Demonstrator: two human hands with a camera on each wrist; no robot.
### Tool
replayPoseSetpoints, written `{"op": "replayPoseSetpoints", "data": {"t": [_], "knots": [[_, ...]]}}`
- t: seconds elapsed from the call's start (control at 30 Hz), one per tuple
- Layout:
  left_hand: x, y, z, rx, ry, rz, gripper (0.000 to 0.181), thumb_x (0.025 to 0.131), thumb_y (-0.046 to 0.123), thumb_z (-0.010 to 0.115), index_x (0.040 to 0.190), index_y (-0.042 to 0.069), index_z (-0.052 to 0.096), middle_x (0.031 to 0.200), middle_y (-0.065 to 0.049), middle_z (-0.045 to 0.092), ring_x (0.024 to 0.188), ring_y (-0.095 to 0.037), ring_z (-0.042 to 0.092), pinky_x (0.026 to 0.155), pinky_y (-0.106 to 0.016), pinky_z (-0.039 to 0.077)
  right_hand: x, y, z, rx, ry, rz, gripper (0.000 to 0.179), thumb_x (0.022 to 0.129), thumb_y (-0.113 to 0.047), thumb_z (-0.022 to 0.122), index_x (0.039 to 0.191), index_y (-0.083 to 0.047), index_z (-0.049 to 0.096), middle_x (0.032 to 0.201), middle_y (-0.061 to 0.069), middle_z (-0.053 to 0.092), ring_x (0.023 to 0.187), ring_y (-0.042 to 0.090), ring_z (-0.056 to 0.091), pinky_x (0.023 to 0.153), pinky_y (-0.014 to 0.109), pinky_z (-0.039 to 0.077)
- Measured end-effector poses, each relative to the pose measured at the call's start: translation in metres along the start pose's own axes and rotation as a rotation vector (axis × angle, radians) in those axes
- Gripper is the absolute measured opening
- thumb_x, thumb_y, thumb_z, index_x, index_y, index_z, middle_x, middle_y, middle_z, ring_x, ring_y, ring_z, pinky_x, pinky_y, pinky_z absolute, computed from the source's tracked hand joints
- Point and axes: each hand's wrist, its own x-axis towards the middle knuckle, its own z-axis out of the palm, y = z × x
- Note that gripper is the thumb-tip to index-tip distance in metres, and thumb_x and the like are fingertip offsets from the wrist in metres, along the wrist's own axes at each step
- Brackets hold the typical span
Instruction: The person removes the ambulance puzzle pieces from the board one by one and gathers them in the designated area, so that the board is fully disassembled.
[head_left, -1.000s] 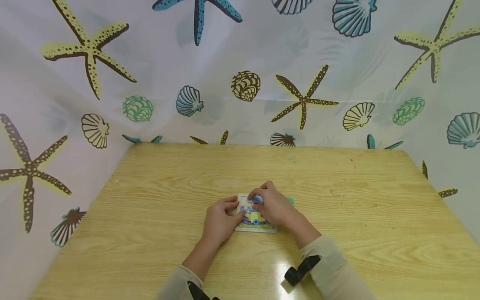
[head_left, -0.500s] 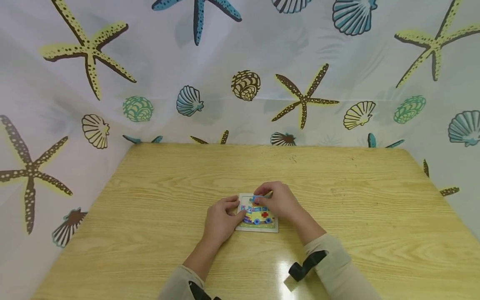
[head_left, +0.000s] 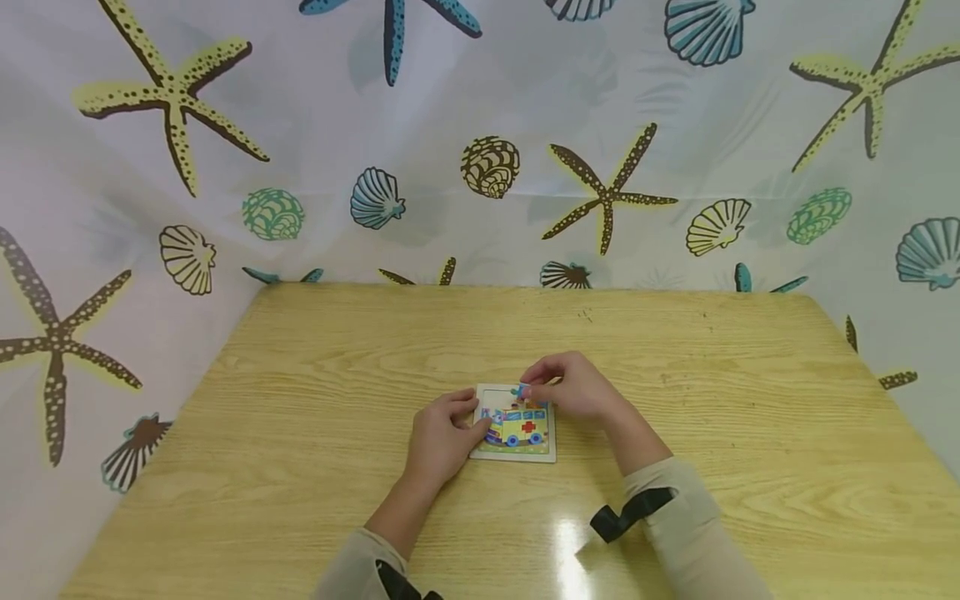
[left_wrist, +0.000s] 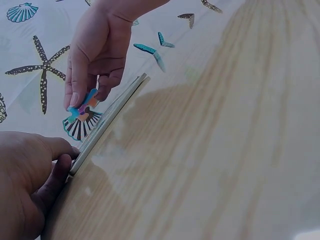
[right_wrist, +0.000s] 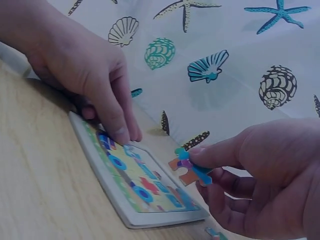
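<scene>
A small jigsaw board [head_left: 517,457] with a pale frame lies on the table, its lower part filled by an ambulance picture with a red cross. My left hand [head_left: 442,437] grips the board's left side, thumb on top of the picture and fingers along the edge. Over the board's upper right part, my right hand [head_left: 577,390] pinches a jigsaw piece [right_wrist: 187,167] between thumb and fingers. The piece is blue, orange and purple, and is tilted just above the board in the right wrist view. A bare pale patch [head_left: 495,398] shows at the board's upper left.
Another colourful jigsaw piece [right_wrist: 215,233] lies beside the board's far right corner, partly cut off in the right wrist view. The wooden table [head_left: 337,358] meets a white curtain [head_left: 450,225] printed with starfish and shells at the back and sides.
My right hand has moved to the right with the jigsaw piece, from over the board's top middle to its upper right, uncovering more of the ambulance picture. My left hand stays put.
</scene>
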Motion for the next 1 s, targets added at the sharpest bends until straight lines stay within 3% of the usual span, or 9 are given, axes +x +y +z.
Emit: {"op": "replayPoseSetpoints", "data": {"t": [0.33,0.8,1.0], "knots": [[0.001,0.000,0.002,-0.010,0.016,0.000,0.036,0.084,0.017,0.081,0.114,0.000,0.074,0.129,-0.005,0.068,0.077,-0.009,0.062,0.065,-0.019,0.049,-0.004,0.005,-0.018,0.146,-0.057,0.051,0.022,0.094,-0.010,0.068,0.113,0.000,0.071,0.098,0.011,0.063,0.079,0.017,0.065,0.075,0.030,0.059],[-0.001,-0.001,0.002,-0.022,0.026,0.004,0.035,0.084,0.017,0.081,0.113,0.000,0.074,0.128,-0.006,0.069,0.076,-0.008,0.061,0.064,-0.018,0.048,-0.007,0.017,-0.041,0.185,-0.070,0.064,0.025,0.094,-0.009,0.068,0.116,0.003,0.068,0.093,0.010,0.066,0.074,0.018,0.066,0.076,0.035,0.059],[-0.001,-0.002,0.002,-0.022,0.031,0.013,0.034,0.083,0.015,0.081,0.112,-0.001,0.075,0.126,-0.008,0.069,0.074,-0.008,0.061,0.063,-0.018,0.048,-0.011,0.019,-0.051,0.150,-0.064,0.065,0.028,0.093,-0.011,0.070,0.118,0.003,0.069,0.098,0.010,0.069,0.075,0.015,0.066,0.078,0.033,0.059]]}}
